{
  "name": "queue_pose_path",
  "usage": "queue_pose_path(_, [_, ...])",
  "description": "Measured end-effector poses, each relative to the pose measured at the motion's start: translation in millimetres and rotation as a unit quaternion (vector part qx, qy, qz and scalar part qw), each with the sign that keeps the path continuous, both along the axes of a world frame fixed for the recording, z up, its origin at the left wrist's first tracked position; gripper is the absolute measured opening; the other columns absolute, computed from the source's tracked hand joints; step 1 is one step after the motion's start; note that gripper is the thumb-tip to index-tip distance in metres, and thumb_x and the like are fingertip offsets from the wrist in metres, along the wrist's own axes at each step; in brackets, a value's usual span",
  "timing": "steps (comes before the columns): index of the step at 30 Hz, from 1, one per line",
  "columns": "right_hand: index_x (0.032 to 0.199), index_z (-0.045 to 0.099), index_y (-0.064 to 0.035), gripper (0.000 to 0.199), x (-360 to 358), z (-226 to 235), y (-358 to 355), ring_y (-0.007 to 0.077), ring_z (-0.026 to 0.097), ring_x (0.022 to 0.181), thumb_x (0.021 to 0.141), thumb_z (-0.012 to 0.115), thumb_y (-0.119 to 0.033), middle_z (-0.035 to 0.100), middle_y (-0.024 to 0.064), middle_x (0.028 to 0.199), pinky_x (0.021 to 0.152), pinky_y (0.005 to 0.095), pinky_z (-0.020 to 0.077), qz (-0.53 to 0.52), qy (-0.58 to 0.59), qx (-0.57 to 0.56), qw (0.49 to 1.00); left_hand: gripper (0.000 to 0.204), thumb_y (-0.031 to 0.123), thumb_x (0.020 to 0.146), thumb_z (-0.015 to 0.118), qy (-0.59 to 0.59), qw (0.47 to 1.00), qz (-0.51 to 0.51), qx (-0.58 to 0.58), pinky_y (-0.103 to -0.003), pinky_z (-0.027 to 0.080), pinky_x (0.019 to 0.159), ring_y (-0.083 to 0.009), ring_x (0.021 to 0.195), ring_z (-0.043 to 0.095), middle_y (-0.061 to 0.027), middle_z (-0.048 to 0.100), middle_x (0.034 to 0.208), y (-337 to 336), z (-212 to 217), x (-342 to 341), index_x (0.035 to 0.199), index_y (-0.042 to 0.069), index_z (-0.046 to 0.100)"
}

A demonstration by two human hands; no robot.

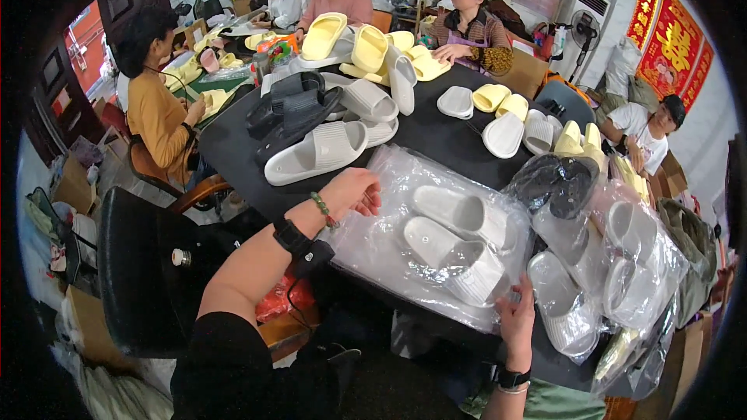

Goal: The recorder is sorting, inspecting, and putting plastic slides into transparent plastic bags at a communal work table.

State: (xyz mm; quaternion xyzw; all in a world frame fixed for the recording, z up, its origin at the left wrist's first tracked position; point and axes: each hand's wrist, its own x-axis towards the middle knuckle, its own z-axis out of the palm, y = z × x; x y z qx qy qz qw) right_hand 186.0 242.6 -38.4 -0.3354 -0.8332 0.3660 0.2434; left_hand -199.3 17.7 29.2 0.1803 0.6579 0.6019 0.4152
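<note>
White slippers [476, 274] lie in the clear bag [369, 241]. Wrapped slippers [564, 311] sit right of it; bare slippers [317, 153] behind it are not wrapped. The left hand [352, 190], loosely spread, is at its left side. The right hand [517, 317] is at its near right corner; I can't tell if it pinches.

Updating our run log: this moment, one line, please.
left hand: over plastic bags; right hand: at their edge; white slides: partly under plastic
</note>
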Motion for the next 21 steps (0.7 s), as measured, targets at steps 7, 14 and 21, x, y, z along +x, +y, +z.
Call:
queue_pose_path(7, [0.142, 0.039, -0.004, 0.07, -3, 4, -1, 0.034, 0.059, 0.097, 0.079, 0.07, 0.002, 0.055, 0.0218, 0.118, 0.076, 0.0386, 0.0526, 0.03, -0.04, 0.077, 0.996, 0.039, 0.038, 0.092, 0.062, 0.186, 0.967, -0.093, -0.149, -0.034, 0.053, 0.057, -0.0233, 0.063, 0.067, -0.0113, 0.065, 0.075, 9, 38, 59, 0.101, -0.001, 0.059])
queue_pose_path(14, [0.14, 0.043, -0.0045, 0.067, -4, 9, -5, 0.0327, 0.061, 0.091, 0.08, 0.071, -0.001, 0.056, 0.0211, 0.116, 0.072, 0.0374, 0.0525, 0.025, -0.049, 0.053, 0.997, 0.03, 0.025, 0.093, 0.06, 0.398, 0.903, -0.117, -0.113, -0.032, 0.054, 0.057, -0.0212, 0.063, 0.068, -0.0124, 0.066, 0.07, 1, 8, 47, 0.103, -0.003, 0.059])
queue_pose_path(21, [0.137, 0.046, -0.0033, 0.062, -5, 8, -4, 0.035, 0.06, 0.091, 0.08, 0.071, -0.002, 0.056, 0.0218, 0.116, 0.076, 0.0387, 0.0519, 0.037, -0.025, 0.068, 0.997, 0.025, 0.025, 0.097, 0.052, -0.042, 0.997, -0.056, 0.02, -0.036, 0.056, 0.061, -0.0266, 0.076, 0.07, -0.0159, 0.067, 0.091, -23, 8, 27, 0.099, 0.001, 0.057])
